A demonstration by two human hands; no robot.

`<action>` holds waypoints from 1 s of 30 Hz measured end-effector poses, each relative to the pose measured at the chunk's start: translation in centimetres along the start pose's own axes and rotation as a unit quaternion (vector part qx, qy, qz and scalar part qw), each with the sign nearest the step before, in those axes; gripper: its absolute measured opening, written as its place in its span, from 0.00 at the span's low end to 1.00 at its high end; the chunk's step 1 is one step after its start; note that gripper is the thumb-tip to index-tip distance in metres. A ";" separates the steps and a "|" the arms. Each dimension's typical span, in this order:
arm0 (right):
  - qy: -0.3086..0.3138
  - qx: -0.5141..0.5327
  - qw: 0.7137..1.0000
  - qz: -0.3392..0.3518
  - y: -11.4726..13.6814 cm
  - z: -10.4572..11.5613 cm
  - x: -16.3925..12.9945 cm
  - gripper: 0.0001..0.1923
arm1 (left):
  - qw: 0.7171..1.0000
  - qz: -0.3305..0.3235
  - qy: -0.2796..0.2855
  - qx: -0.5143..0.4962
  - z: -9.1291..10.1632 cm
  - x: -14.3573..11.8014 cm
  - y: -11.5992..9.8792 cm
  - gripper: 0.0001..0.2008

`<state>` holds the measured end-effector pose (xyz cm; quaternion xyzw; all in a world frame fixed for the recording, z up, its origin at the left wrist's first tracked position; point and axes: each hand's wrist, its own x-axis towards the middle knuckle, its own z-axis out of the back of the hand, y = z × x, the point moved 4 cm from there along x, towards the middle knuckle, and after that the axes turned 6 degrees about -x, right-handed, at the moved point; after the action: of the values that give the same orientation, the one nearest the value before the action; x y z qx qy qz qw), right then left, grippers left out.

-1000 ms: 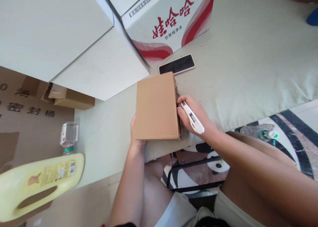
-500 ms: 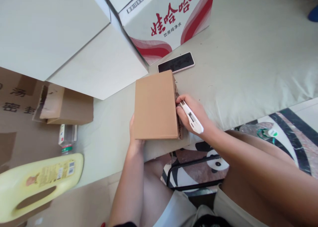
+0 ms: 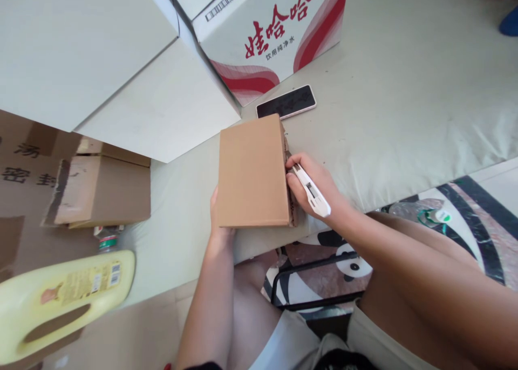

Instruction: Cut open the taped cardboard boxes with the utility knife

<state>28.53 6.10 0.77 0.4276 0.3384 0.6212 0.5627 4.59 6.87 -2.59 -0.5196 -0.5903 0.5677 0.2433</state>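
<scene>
A yellow jug [image 3: 60,300] and a brown carton [image 3: 101,189] lie at left on the pale cloth [image 3: 404,100]. At centre, the left hand [image 3: 218,221] grips the near-left corner of a flat box [image 3: 253,173]. The right hand [image 3: 313,189], closed around a white cutter [image 3: 311,191], presses against the box's right edge, below a phone [image 3: 286,102].

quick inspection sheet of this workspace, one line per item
surface: pale cloth-covered surface, bare at right
job's things: small brown box held on edge; white utility knife at its right side
clutter: phone behind the box; yellow jug, bottle and a torn brown carton at left
grippers: left hand grips the box's near left corner; right hand holds the knife
cables: nothing seen
surroundings: large printed carton, panda mat
</scene>
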 end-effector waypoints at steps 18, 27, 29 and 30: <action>-0.007 -0.005 1.000 0.009 -0.3 -0.1 0.0 0.05 | 1.000 -0.015 0.003 0.012 0.7 0.7 0.5 0.19; -0.008 0.004 1.000 0.006 -0.2 -0.2 -0.1 0.05 | 1.000 -0.016 0.004 0.012 0.7 0.6 0.6 0.19; -0.011 0.002 1.000 0.008 -0.2 -0.2 0.0 0.05 | 1.000 -0.012 0.001 0.009 0.5 0.4 0.5 0.19; -0.010 0.000 1.000 0.008 -0.2 -0.2 0.0 0.05 | 1.000 -0.010 -0.001 0.007 0.4 0.4 0.4 0.19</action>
<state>28.43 6.12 0.47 0.4365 0.3291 0.6217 0.5609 4.22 6.95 -3.20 -0.5115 -0.5914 0.5701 0.2520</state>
